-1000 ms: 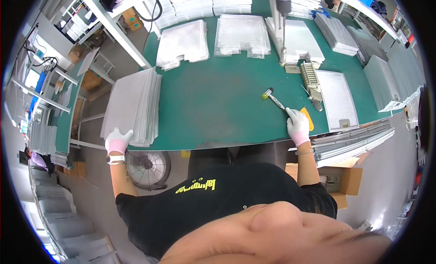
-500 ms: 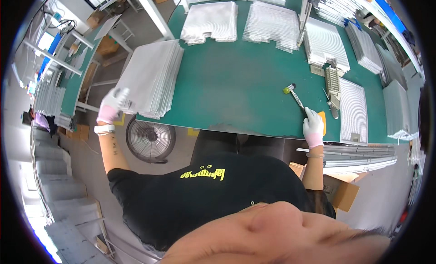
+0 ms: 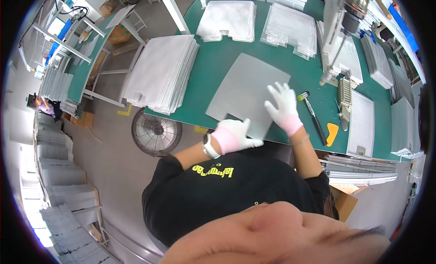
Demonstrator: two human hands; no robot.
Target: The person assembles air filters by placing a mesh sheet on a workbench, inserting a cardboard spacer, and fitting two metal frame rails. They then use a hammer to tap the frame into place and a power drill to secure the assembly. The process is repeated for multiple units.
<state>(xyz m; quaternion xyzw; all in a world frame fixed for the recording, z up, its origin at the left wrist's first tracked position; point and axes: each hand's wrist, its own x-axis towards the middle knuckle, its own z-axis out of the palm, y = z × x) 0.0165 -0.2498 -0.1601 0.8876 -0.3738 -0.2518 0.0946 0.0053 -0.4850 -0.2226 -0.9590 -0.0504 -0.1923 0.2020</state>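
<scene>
Fingers of right hand [image 3: 284,110] splayed over grey sheet [image 3: 247,89] — left hand [image 3: 232,134], can't tell grip.

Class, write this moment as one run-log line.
left hand: at near edge of grey panel; right hand: spread at panel's right edge; hammer: on green table

Green tabletop [image 3: 208,89]: bright and evenly lit, right in front of you.
Left hand [image 3: 234,136] and right hand [image 3: 282,108]: gloved brilliant white, your fingers reading clearly.
Black shirt [image 3: 227,196]: your folds sink into near-black.
Lower-left rim: white glare, burning out your view.
Grey stacks [image 3: 59,166]: bending along your fisheye's curve, detail softening.
Picture corners: swallowed in black.
</scene>
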